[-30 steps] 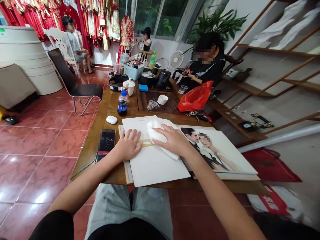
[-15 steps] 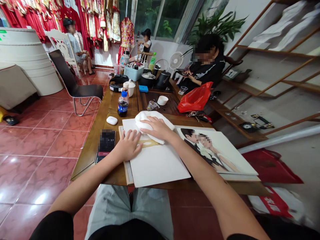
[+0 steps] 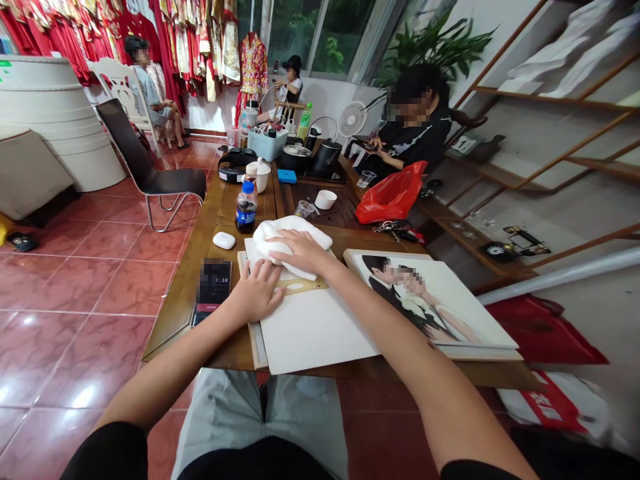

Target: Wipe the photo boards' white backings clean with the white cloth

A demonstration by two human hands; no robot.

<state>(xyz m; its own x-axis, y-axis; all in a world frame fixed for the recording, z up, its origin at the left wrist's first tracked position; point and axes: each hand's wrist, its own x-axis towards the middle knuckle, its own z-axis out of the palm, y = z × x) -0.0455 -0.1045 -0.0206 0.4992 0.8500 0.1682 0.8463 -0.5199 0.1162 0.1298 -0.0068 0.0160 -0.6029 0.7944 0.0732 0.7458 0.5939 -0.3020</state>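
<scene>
My right hand (image 3: 300,250) has slid the white cloth (image 3: 299,225) leftward over the white board (image 3: 315,333), nearer my left hand (image 3: 260,290). The board's near edge meets the wooden surface's (image 3: 173,327) edge; a bare strip separates it from the couple's photo panel (image 3: 425,293) on its right. My left hand, spread flat, probably steadies the board; my right, fingers extended, presses the cloth. The phone (image 3: 213,297) crowds the board's left; beyond is the earbud case (image 3: 224,241).

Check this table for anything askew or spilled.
The white sheet lies crooked over the pale board beneath it; their edges don't line up. Beyond the cloth, a clear plastic cup appears tipped over. No spill is visible.
</scene>
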